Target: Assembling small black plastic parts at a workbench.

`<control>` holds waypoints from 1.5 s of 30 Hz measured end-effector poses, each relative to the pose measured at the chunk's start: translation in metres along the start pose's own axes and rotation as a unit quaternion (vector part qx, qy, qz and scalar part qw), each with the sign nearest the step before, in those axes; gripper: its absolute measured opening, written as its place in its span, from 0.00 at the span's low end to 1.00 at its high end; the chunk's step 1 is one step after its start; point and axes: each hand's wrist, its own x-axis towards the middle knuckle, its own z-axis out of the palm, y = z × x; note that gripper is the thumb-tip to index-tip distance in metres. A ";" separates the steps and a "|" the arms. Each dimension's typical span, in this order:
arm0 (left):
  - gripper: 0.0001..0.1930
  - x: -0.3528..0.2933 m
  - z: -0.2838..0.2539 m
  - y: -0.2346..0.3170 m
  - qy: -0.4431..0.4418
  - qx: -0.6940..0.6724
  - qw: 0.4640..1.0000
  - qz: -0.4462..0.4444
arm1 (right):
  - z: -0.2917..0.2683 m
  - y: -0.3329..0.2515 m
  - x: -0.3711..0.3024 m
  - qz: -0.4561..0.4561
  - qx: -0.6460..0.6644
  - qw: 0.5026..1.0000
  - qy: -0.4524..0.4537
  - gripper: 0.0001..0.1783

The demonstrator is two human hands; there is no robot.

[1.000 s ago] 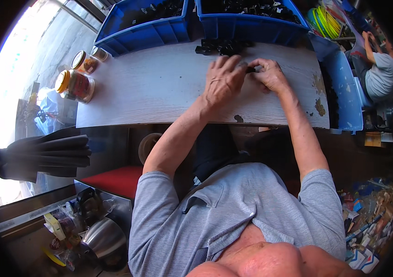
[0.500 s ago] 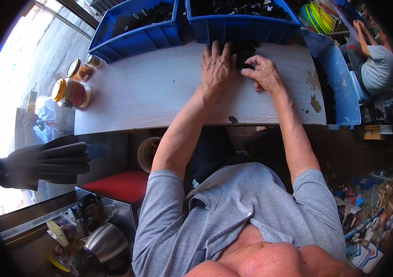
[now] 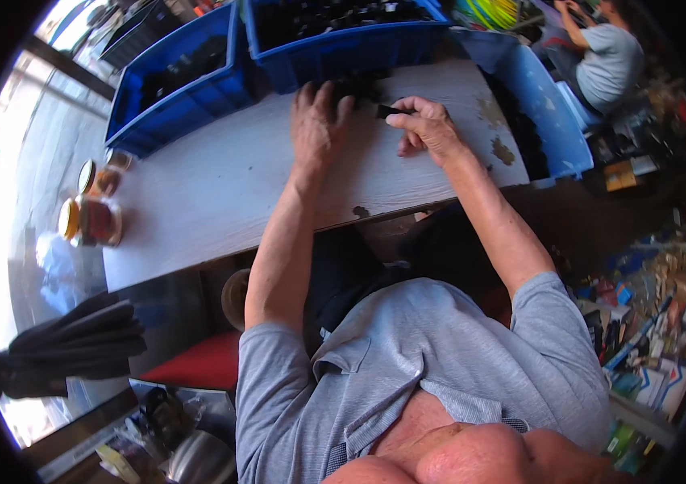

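Between finger and thumb of my right hand point(image 3: 430, 131) is a small flat black piece point(image 3: 388, 111); its exact kind is too small to make out. Just left of it, my left hand point(image 3: 319, 129) lies palm down on the pale wooden table point(image 3: 222, 177), fingers stretched and a little apart. A loose heap of black pieces point(image 3: 363, 83) sits beyond the fingertips, against the front of a blue bin point(image 3: 351, 58). Part of the heap is hidden by my left hand.
Another blue bin point(image 3: 174, 109) of dark parts stands at the back left. Jars point(image 3: 89, 222) line the left table edge. A light-blue tub point(image 3: 548, 105) adjoins the right edge; beyond it sits another person point(image 3: 609, 64). Clutter point(image 3: 649, 323) lies at lower right.
The view has swung, tilting the table. My right hand has drawn away from the heap with the black piece now showing in its fingers. The gap between my hands has widened.
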 end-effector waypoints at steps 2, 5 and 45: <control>0.26 -0.002 -0.002 -0.005 0.000 0.007 1.000 -0.003 | -0.009 -0.003 -0.005 0.032 0.026 0.999 0.003 0.22; 0.27 -0.003 -0.002 -0.007 -0.014 0.033 0.999 -0.005 | -0.038 -0.007 -0.011 0.038 0.017 0.998 0.048 0.22; 0.19 -0.011 -0.014 -0.001 0.099 -0.065 0.993 0.019 | 0.008 0.009 -0.021 -0.011 0.016 0.998 0.058 0.14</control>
